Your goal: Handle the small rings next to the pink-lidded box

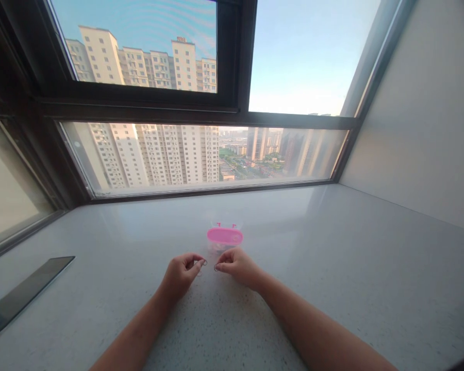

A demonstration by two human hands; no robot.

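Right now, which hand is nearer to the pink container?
Right. The right hand is just in front of the pink container; the left hand is farther off, to its front left.

2 bare forearms (139, 324) angle inward from the frame's bottom edge. Near lower centre, the left hand (181, 270) and right hand (237, 264) face each other, fingers (225, 267) pinched.

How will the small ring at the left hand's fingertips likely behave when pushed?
It is probably light: the small ring looks thin and tiny beside the left hand. Its round outline suggests a fairly stiff loop. If set on edge, that shape may let it roll across the flat speckled window ledge.
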